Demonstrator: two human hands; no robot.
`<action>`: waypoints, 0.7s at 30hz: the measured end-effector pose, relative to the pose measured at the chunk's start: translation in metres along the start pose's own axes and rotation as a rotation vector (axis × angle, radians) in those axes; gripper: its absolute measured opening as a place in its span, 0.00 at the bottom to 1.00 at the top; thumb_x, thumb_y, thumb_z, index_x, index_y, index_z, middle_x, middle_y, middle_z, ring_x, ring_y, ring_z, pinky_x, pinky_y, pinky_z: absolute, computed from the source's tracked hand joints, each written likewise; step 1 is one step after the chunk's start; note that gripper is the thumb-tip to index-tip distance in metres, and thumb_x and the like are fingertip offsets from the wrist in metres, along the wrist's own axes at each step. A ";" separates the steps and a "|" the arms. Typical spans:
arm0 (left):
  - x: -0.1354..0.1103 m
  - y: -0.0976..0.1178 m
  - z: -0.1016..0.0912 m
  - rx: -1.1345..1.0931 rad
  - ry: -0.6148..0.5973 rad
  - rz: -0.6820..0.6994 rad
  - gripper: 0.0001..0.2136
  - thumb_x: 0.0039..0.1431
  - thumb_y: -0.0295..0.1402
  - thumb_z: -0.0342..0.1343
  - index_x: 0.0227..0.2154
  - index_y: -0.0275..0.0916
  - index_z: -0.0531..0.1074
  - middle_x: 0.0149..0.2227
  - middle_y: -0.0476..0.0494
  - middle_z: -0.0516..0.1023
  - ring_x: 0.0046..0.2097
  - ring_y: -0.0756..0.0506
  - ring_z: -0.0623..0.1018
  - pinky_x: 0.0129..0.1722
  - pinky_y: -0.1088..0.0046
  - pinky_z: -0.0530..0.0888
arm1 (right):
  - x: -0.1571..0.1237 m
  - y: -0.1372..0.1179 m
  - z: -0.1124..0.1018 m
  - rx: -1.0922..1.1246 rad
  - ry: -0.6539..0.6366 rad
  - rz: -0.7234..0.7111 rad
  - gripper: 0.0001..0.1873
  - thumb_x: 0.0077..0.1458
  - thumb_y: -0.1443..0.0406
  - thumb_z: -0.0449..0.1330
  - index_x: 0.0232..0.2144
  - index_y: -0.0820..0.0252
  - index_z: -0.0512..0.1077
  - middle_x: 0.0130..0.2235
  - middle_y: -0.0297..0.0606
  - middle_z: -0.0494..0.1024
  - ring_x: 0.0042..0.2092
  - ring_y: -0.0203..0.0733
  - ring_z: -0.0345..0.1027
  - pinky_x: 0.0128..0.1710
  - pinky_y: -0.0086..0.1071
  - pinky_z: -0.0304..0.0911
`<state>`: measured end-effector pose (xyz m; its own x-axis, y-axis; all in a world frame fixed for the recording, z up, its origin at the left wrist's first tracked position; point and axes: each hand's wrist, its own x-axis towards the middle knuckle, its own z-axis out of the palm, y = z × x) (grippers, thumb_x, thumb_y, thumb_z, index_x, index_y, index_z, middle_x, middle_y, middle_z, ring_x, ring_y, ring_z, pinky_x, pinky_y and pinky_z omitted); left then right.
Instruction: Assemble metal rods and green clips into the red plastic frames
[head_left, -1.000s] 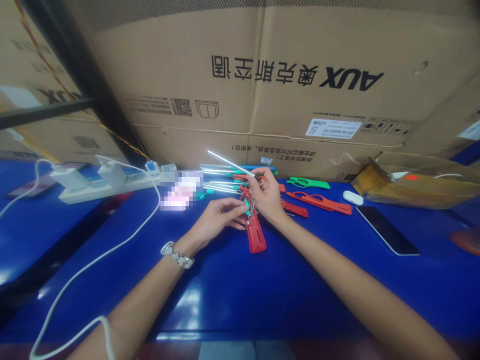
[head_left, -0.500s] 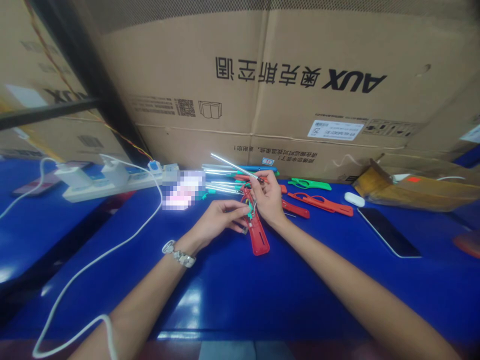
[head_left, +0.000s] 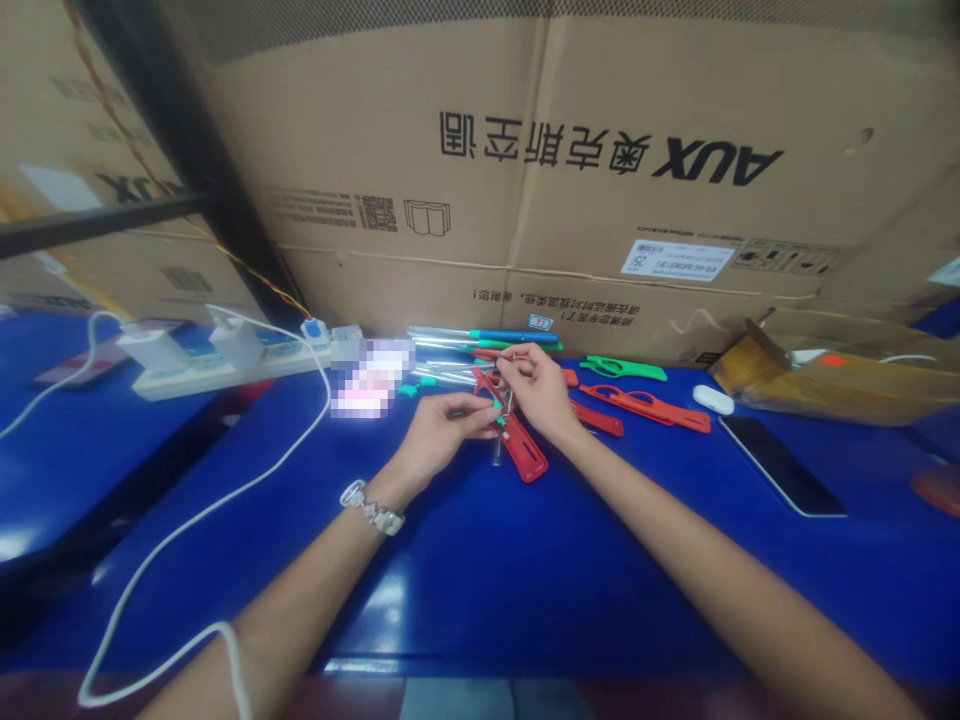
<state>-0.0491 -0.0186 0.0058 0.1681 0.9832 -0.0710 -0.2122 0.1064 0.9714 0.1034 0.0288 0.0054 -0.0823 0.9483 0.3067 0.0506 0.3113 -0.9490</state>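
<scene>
My left hand, with a metal bracelet on its wrist, pinches a small green plastic piece between thumb and forefinger. Close beside it, the fingertips of my right hand are pressed together; what they hold is hidden. Between and below both hands a slotted red plastic handle slants down to the right. Whether it is held or lies on the table I cannot tell. Under my left fingertips shows a short greyish end of something. Several shiny metal rods lie just behind the hands.
Blue and green-handled rods lie along the cardboard box. Right of the hands are a green handle, an orange-red handle, a white case and a phone. A power strip and white cable occupy the left.
The metal rod that stuck out leftward from my right fingers no longer shows there. The red handle's lower end has swung right and up. The view has shifted slightly.
</scene>
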 end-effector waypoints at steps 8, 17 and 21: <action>0.000 0.000 0.002 -0.012 0.099 -0.008 0.19 0.35 0.38 0.75 0.29 0.30 0.80 0.29 0.45 0.81 0.31 0.49 0.80 0.39 0.70 0.81 | -0.008 -0.007 -0.009 -0.164 -0.103 0.081 0.16 0.54 0.64 0.62 0.46 0.58 0.69 0.42 0.41 0.79 0.43 0.41 0.74 0.45 0.38 0.68; 0.002 -0.007 0.002 0.034 0.116 0.063 0.21 0.38 0.38 0.74 0.30 0.33 0.71 0.24 0.48 0.79 0.27 0.49 0.80 0.33 0.72 0.81 | -0.054 -0.012 -0.015 -0.550 -0.053 -0.007 0.15 0.54 0.52 0.62 0.32 0.56 0.67 0.28 0.34 0.73 0.27 0.38 0.64 0.28 0.33 0.60; 0.002 -0.008 0.002 -0.010 0.175 0.069 0.28 0.39 0.32 0.74 0.35 0.41 0.58 0.21 0.57 0.75 0.24 0.48 0.80 0.30 0.70 0.81 | -0.053 -0.007 -0.018 -0.512 -0.185 0.041 0.12 0.55 0.55 0.62 0.34 0.57 0.71 0.32 0.35 0.76 0.30 0.38 0.66 0.31 0.33 0.62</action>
<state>-0.0451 -0.0175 -0.0014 -0.0174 0.9989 -0.0434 -0.2274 0.0383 0.9730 0.1254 -0.0229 -0.0032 -0.2417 0.9478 0.2081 0.5316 0.3087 -0.7887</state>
